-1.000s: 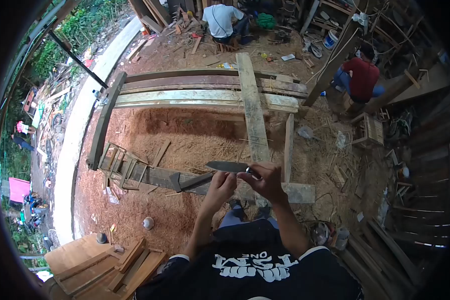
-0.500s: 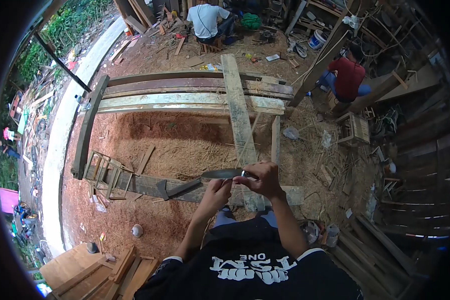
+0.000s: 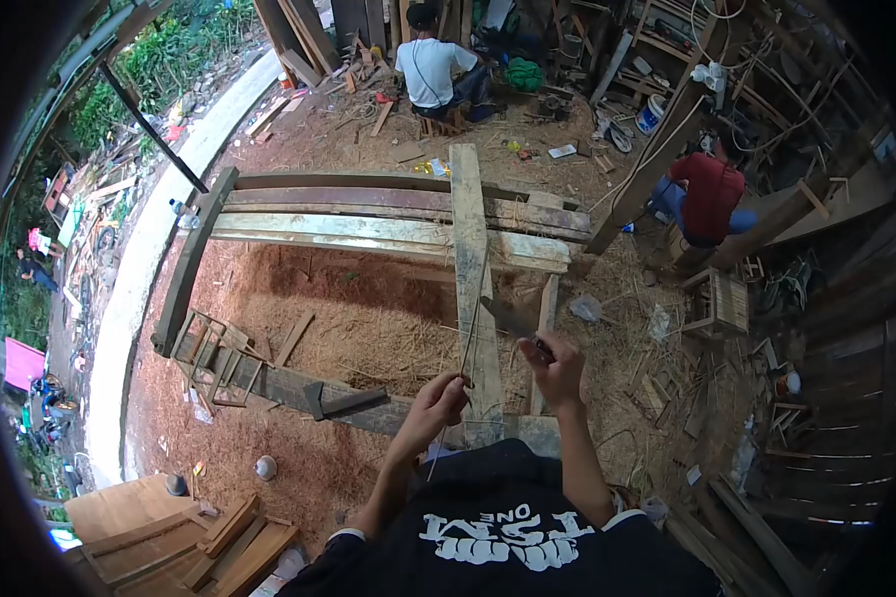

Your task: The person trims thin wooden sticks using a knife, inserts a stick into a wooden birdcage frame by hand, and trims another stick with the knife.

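Note:
In the head view my left hand [image 3: 440, 402] pinches a thin light strip [image 3: 471, 328], which runs up over an upright plank and hangs below the fingers. My right hand [image 3: 558, 368] is wrapped round the dark handle of a knife [image 3: 506, 317]. The blade points up and left, apart from my left hand and close to the strip's right side. Beneath both hands lies a long weathered plank [image 3: 472, 239], crossing the bench boards.
Stacked boards [image 3: 338, 227] form a bench ahead. A small wooden frame [image 3: 214, 358] and an angled wooden piece [image 3: 343, 401] lie at left. Two people sit beyond, one in white [image 3: 431, 72], one in red [image 3: 709, 197]. A slatted stool [image 3: 717, 302] stands right.
The knife has moved right, away from my left hand, and its blade has turned up. My hands are farther apart, with the strip now upright in my left hand. The view has shifted.

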Tool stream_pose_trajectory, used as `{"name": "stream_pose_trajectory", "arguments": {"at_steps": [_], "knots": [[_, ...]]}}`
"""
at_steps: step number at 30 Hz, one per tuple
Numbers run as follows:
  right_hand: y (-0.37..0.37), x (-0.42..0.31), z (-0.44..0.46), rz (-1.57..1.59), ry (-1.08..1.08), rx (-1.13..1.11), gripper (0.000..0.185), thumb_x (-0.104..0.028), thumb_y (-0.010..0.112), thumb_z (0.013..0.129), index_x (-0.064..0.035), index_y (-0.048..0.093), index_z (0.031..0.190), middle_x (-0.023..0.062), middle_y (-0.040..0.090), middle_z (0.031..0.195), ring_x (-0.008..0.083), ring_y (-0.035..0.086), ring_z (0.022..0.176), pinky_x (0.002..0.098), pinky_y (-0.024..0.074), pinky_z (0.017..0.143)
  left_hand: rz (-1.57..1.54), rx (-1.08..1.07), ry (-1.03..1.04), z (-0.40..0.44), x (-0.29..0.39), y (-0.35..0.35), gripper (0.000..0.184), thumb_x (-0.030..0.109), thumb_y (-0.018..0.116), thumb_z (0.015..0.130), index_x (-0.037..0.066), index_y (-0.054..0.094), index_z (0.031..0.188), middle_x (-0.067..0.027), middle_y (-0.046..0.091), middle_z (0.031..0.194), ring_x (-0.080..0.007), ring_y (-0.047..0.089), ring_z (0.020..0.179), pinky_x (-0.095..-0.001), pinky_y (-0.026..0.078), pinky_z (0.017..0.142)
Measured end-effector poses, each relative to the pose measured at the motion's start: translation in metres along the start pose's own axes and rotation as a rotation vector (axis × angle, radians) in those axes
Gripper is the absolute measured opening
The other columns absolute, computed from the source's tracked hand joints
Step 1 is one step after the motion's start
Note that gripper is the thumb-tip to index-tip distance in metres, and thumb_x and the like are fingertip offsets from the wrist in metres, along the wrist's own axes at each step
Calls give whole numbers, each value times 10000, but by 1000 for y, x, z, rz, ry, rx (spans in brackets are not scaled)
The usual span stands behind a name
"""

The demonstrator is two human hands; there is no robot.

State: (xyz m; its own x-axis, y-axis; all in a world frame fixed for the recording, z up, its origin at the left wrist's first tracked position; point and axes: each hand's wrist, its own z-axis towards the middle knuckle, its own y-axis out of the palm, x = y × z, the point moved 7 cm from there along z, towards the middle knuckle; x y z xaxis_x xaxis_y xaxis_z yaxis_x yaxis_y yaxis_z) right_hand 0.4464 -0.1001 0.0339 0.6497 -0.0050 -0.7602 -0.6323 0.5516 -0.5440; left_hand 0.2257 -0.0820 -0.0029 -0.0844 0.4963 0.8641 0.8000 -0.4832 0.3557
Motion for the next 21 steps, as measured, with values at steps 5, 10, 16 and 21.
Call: {"name": "stream_pose_trajectory", "arguments": {"at_steps": [5,10,16,21], "knots": [[3,27,8,100,195,-30,482,-515,650,909,-52,636,775,21,438,526,130,457,486,309,342,475,122,55,50,30,6,15,263,283,464,1058,53,587,1082,55,432,695,-23,368,578,-191,307,497],[12,40,20,146,233,1,482,-539,635,911,-61,685,874,2,436,537,104,427,497,299,330,476,116,64,46,62,27,20,249,254,467,1054,65,589,1161,53,447,692,-21,368,545,-196,310,479],[25,58,21,96,362,69,505,-538,601,934,-49,655,824,18,432,526,119,438,484,311,337,471,237,146,71,97,25,12,228,216,493,1042,47,584,1165,29,518,737,-29,385,566,-201,327,494],[27,57,26,5,350,64,513,-542,603,932,-62,617,751,17,443,513,149,473,460,315,362,467,251,204,132,115,15,-4,240,194,532,1025,9,593,1165,12,539,757,-47,451,676,-215,395,591]]}}
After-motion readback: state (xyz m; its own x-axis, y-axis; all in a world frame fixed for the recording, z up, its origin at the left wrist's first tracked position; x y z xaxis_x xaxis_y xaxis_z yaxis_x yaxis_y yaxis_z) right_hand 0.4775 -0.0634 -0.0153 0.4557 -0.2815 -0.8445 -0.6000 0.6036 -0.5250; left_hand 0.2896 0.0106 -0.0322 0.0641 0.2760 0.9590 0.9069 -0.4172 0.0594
